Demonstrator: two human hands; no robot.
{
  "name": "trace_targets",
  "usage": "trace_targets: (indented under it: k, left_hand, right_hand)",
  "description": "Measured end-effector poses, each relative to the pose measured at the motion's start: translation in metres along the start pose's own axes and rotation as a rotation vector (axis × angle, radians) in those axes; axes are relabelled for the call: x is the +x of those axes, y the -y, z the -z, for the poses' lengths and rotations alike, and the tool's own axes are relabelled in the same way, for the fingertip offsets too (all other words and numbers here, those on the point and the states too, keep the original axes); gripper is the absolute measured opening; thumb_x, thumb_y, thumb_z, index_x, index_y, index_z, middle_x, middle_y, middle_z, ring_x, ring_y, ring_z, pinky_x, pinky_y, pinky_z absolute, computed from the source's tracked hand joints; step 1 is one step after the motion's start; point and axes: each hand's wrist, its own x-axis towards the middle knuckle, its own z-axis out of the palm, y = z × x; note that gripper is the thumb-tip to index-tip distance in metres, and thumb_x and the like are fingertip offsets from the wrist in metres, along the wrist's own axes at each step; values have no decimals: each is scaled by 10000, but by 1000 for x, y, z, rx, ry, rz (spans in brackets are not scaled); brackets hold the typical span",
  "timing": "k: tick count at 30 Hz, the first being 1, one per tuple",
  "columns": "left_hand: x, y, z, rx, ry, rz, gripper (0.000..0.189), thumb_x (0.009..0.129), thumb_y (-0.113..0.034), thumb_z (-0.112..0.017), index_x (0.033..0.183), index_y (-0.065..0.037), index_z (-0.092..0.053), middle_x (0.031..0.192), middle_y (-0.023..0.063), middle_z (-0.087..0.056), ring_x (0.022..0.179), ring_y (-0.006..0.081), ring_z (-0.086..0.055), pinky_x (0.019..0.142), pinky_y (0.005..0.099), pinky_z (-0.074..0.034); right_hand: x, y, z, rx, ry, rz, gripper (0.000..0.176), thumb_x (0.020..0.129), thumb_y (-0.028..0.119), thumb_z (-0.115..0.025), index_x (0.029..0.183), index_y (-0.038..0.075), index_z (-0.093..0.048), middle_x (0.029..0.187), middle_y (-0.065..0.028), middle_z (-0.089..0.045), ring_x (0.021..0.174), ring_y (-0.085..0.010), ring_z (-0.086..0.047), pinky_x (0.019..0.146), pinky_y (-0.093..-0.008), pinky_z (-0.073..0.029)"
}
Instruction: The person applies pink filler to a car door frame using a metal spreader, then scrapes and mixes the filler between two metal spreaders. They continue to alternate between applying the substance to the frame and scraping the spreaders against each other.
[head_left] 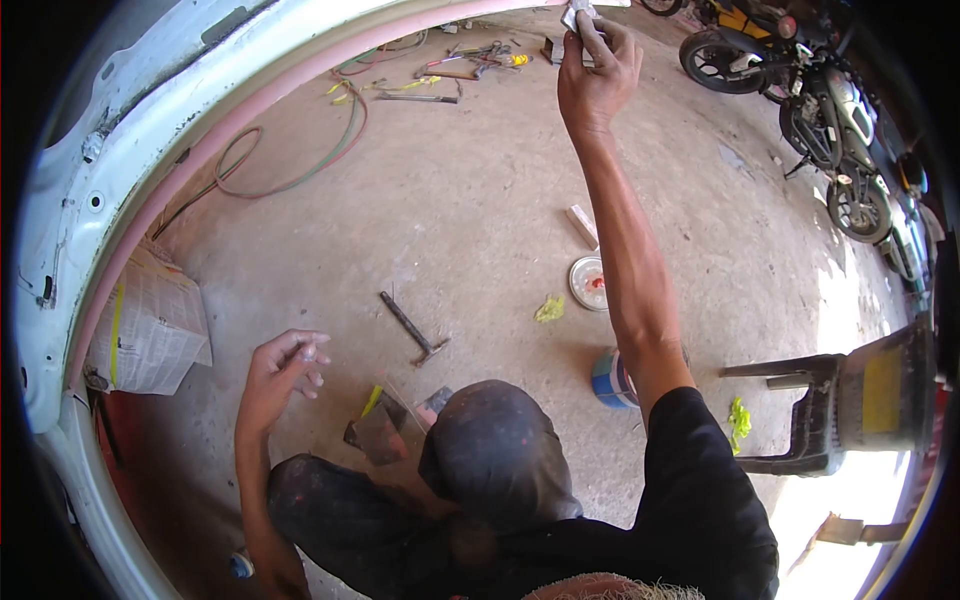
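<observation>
My right hand (600, 75) is raised at the top of the view, fingers closed round a small pale block (577, 14) held against the edge of a curved white metal panel (240, 75) with a pinkish strip. At the lower left, my left hand (287, 372) hangs in the air above the floor, fingers partly curled and apart, with nothing in it. A hammer (413, 328) lies on the concrete to its right. Below the hammer are dark reddish flat pieces (382, 430). A blue and white can (612, 380) stands partly hidden by my right forearm.
Several motorcycles (820, 120) stand at the upper right. A dark plastic chair (815, 415) is at the right. Hoses (300, 180) and tools (480, 60) lie at the upper left and top. A round lid (588, 282) and a paper-covered box (155, 320) are on the floor.
</observation>
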Motion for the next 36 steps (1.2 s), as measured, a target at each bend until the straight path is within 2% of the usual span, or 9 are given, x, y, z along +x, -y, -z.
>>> trace_targets:
  k: [6,9,10,13,17,19,21,30,36]
  left_hand:
    - [2,5,0,1,21,-1,335,1045,-281,-614,1241,-15,-665,952,78,-702,721,103,-637,592,260,-557]
    - [3,2,1,6,26,8,342,1048,-267,-605,1248,4,-661,961,85,-702,730,106,-633,612,258,-557]
    - [3,2,0,6,25,11,342,1048,-267,-604,1248,5,-660,961,85,-702,729,106,-632,613,258,-557]
    - [2,-2,-1,-6,24,12,344,1048,-267,-604,1248,7,-661,958,85,-702,729,104,-630,616,257,-557]
    - [0,0,0,6,39,-4,334,1050,-251,-601,1248,11,-661,954,85,-705,731,100,-630,621,254,-556]
    - [3,-1,-1,-3,43,-11,326,1052,-235,-593,1251,15,-659,954,86,-707,731,99,-630,621,253,-555]
    - [-4,4,4,-3,29,-6,319,1055,-222,-586,1253,18,-658,954,88,-708,731,98,-630,620,253,-555]
    - [0,4,6,-3,47,-15,309,1056,-203,-576,1257,19,-655,956,91,-707,733,97,-627,621,252,-559]
    - [1,2,7,-1,57,-13,305,1060,-195,-568,1261,18,-653,960,91,-707,739,94,-623,627,253,-556]
  right_hand:
    - [11,-13,23,206,31,-201,282,831,123,-803,1110,165,-812,1003,-26,-706,924,-226,-635,810,-353,-510]
    - [27,-4,26,215,38,-194,240,917,-12,-685,1125,74,-770,956,-84,-677,918,-249,-609,793,-368,-494]
    - [26,-9,20,172,1,-75,185,936,12,-693,1102,41,-769,941,-66,-682,870,-205,-609,765,-333,-490]
    - [7,-11,11,50,72,-34,273,831,116,-803,1102,151,-813,983,-32,-708,903,-220,-639,803,-338,-511]
    - [0,-13,23,72,96,-32,242,836,110,-802,1077,132,-816,929,-35,-704,879,-205,-640,794,-326,-512]
    - [-5,-25,22,182,46,-151,208,871,118,-801,1070,59,-805,921,-34,-716,806,-131,-637,770,-292,-511]
    - [1,-22,31,250,41,-296,216,876,135,-796,1069,39,-800,941,-47,-731,806,-132,-649,785,-285,-514]
    - [26,-34,22,263,103,-386,302,873,184,-766,1108,-5,-785,920,-82,-762,826,-116,-669,793,-267,-513]
    - [23,-24,27,627,164,-733,258,900,104,-760,1092,-67,-762,953,-91,-766,818,-140,-703,779,-273,-555]
